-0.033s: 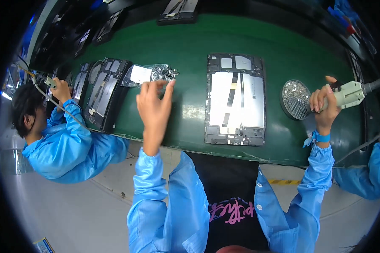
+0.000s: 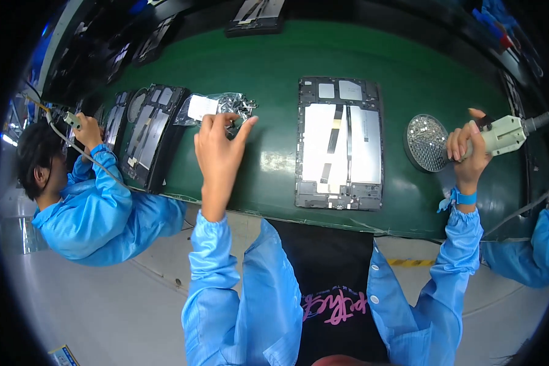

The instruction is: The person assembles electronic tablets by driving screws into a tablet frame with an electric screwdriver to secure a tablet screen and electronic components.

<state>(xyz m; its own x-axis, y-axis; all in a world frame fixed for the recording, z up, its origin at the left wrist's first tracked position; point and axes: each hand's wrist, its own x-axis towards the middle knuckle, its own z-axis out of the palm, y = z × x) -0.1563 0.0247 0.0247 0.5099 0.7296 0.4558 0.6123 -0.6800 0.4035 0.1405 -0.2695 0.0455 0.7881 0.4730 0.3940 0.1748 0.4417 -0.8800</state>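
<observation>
My left hand (image 2: 220, 157) is at the near edge of a clear plastic bag (image 2: 232, 102) of small black and silver parts. Its thumb and forefinger are spread, and nothing shows between them. My right hand (image 2: 470, 149) is wrapped round a pale electric screwdriver (image 2: 505, 135), held roughly level and pointing left. The driver's front end is hidden by my fingers, beside a round dish (image 2: 413, 157) of small silver screws. Between my hands a tablet-like device (image 2: 365, 143) lies with its inside exposed, showing silver panels, dark ribbon strips and a black frame.
More opened devices (image 2: 149, 143) stand at the left, near a co-worker in blue (image 2: 116, 213) whose raised hand holds a pale tool. Another device (image 2: 256, 15) sits at the far edge of the green bench top (image 2: 341, 49). A blue sleeve (image 2: 527, 259) shows at the far right.
My left hand has shifted slightly left, and the gap between its thumb and forefinger is wider. My right hand and the screwdriver look nearly still.
</observation>
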